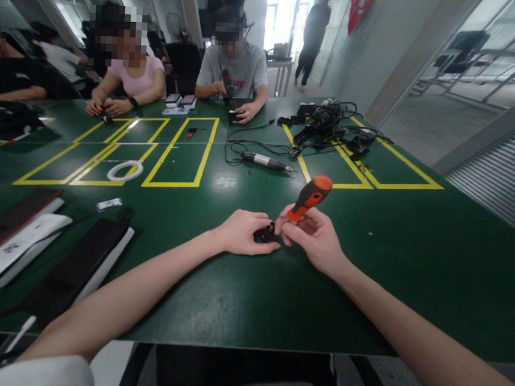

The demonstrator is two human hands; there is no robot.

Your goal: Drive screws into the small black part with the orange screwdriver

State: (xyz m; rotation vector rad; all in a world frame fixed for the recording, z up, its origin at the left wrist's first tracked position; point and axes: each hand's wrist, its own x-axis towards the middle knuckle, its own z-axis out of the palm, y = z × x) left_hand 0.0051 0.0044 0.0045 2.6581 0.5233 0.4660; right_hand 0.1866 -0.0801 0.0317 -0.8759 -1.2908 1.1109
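Note:
My left hand (245,232) is closed around a small black part (264,234), thumb on the near side and fingers on the far side, low over the green table (219,294). A short round piece stands up from that part. In my right hand (317,238) is a screwdriver (311,198) with an orange and dark grey handle. Its handle leans up and to the right, and my fingers grip it near the lower end. The screwdriver's shaft and tip are hidden behind my fingers, so I cannot tell whether it touches the black part.
An electric screwdriver (265,161) with a cord lies ahead. A heap of black cables (329,125) is at the back right, a white ring (125,170) at the left. Phone-like devices and a black slab (77,265) lie near my left arm. Two co-workers sit across the table.

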